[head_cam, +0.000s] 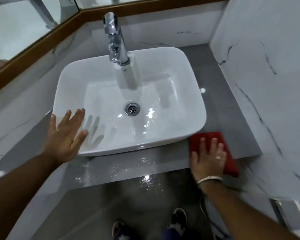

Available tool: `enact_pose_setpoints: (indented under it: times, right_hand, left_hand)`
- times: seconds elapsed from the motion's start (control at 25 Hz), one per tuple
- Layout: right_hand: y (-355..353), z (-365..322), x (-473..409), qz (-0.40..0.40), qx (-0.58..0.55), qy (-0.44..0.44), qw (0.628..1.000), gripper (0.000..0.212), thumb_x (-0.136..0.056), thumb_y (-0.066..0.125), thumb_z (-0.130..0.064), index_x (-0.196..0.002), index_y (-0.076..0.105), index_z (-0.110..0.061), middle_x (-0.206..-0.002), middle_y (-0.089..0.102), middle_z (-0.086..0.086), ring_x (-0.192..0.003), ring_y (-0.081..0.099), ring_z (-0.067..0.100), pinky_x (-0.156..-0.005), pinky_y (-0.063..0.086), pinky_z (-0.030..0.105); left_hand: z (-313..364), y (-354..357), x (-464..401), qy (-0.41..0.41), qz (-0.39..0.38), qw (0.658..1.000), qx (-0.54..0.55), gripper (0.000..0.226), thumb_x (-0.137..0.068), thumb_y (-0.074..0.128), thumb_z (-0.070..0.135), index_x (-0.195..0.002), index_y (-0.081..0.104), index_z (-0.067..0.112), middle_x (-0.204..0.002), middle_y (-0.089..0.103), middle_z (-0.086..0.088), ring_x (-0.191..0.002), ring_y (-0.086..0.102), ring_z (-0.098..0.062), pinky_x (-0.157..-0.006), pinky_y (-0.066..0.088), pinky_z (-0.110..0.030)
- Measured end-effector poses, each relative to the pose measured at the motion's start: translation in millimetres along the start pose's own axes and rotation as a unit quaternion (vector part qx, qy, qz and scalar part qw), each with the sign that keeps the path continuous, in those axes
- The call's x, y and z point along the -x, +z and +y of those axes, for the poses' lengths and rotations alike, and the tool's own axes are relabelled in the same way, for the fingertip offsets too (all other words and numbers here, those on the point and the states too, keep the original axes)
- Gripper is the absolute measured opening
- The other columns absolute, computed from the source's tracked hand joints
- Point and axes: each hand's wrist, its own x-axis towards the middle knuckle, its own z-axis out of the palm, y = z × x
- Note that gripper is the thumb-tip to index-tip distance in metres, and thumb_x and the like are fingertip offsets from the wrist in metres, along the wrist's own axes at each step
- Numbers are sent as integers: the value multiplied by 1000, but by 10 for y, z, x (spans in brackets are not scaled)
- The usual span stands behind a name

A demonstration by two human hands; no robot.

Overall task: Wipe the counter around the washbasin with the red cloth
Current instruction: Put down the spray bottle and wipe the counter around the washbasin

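Two hands are at work: at lower left the left hand (66,135) hovers with fingers spread over the washbasin (111,80) rim, seemingly for balance, while at lower right the right hand (208,159) presses the red cloth (230,163) flat, fingers splayed, on the wet grey counter (128,168).

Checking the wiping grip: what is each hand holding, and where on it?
Right hand presses flat on the middle of the red cloth, pinning it to the counter. Left hand is open, holding nothing.
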Motion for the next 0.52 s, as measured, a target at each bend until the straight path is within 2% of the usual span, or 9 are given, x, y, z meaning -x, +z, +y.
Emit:
enact_pose_setpoints:
  times: [0.08, 0.16, 0.24, 0.28, 0.4, 0.48, 0.52]
  right_hand:
    - [230, -908, 527, -45, -17, -122, 991, 67, -85, 43, -45, -146, 39, -18, -153, 32, 27, -140, 24, 49, -112, 17, 62]
    - [413, -1962, 1037, -95, -23, -235, 967, 68, -88, 47, -44, -149, 30, -19, -154, 31, 23, -144, 17, 44, -115, 8, 60]
    - [444, -2654, 1214, -158, -25, -279, 947, 68, -92, 45, -45, -151, 21, -21, -158, 24, 19, -147, 8, 40, -117, 0, 56]
    - [463, -2738, 1181, -172, -28, -292, 941, 68, -92, 45, -46, -151, 22, -22, -158, 24, 18, -146, 10, 39, -118, 6, 56]
    - [416, -2051, 1015, -124, -26, -357, 925, 66, -87, 49, -53, -146, 38, -26, -152, 39, 14, -140, 30, 38, -112, 29, 55]
    - [281, -1248, 658, -85, 15, -315, 945, 62, -91, 42, -56, -143, 45, -22, -147, 45, 18, -137, 34, 41, -105, 35, 56]
    - [202, -858, 413, -59, 41, -256, 964, 64, -93, 33, -57, -142, 47, -18, -146, 45, 22, -135, 35, 44, -103, 37, 58]
  left_hand:
    - [-30, 29, -1, 4, 1, 1000, -1, 82, -101, 5, 67, -163, 21, 16, -167, 22, -2, -156, 12, -25, -121, -21, -41]
    - [-71, 45, 2, 4, 1, 1000, 0, 83, -100, 4, 67, -163, 21, 17, -167, 24, -3, -156, 13, -25, -122, -17, -46]
    - [-68, 39, 0, 4, 9, 1000, 9, 85, -99, 2, 69, -163, 21, 16, -166, 26, -4, -155, 15, -26, -123, -12, -50]
    - [-56, 31, -5, 4, 16, 1000, 10, 87, -98, 0, 69, -163, 22, 16, -166, 28, -5, -155, 16, -27, -124, -9, -52]
    - [-36, 9, 5, 1, 18, 1000, 11, 92, -94, -7, 73, -163, 20, 19, -166, 27, -6, -155, 17, -28, -124, -5, -58]
    - [-31, 11, -5, 2, 15, 1000, 7, 96, -90, -13, 74, -163, 18, 20, -167, 27, -7, -155, 17, -29, -124, -4, -60]
    - [-28, 13, -12, 2, 15, 1000, 7, 98, -89, -14, 75, -164, 18, 21, -167, 27, -7, -155, 18, -30, -124, -4, -59]
